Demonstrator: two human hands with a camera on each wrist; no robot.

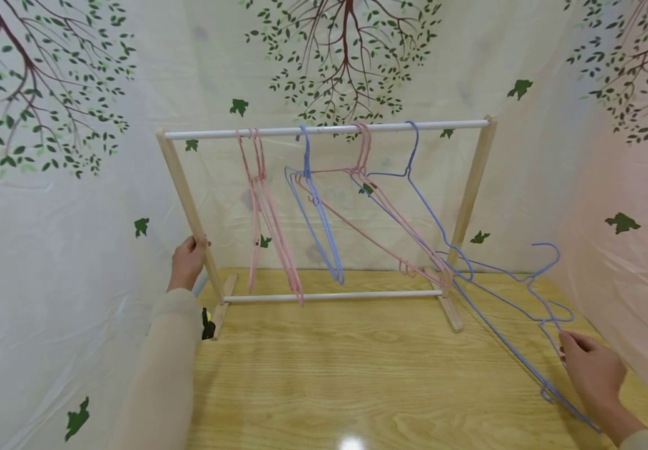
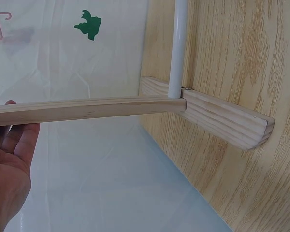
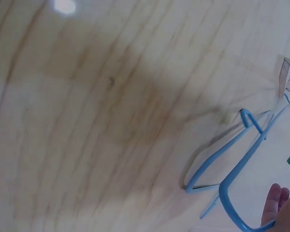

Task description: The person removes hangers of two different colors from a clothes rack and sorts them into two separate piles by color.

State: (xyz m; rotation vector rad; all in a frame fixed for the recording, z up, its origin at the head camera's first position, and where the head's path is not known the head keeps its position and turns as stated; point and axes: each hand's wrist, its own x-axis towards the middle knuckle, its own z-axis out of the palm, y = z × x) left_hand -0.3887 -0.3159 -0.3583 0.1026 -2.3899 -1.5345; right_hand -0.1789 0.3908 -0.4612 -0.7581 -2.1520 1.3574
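My left hand grips the left wooden upright of a hanger rack, partway up the post. In the left wrist view, the fingers lie under the post, with a fingertip showing above it. At the right, my right hand pinches a blue hanger by its wire near one end. Another blue hanger overlaps it in the head view, low over the table beside the rack's right foot. Part of the right hand is cut off in its wrist view.
Pink hangers and blue hangers hang from the rack's white top bar. A white lower bar joins the feet. A small black object stands by the left foot. Leaf-patterned sheets surround the wooden table.
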